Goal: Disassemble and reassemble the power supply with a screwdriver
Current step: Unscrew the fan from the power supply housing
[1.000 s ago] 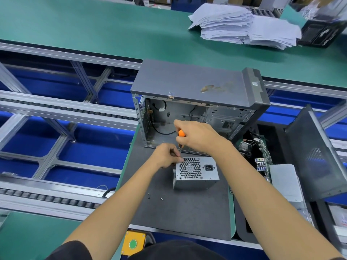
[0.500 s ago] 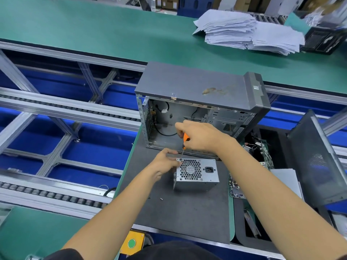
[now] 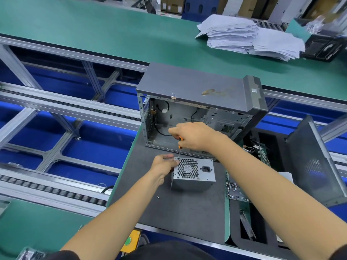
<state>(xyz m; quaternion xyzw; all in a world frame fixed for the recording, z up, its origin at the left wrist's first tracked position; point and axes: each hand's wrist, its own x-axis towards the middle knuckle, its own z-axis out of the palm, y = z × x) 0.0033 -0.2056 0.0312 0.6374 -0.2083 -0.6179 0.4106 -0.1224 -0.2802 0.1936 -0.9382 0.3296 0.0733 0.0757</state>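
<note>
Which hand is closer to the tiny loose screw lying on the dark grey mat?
Left. The left hand is just above the screw; the right hand is farther up.

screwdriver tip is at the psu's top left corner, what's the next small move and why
Probably turn the screwdriver in place with light downward pressure. The right hand grips its orange handle, and the tip appears to meet the top-left corner of the power supply, while the left hand steadies that corner. One loose screw lies on the mat.
</note>
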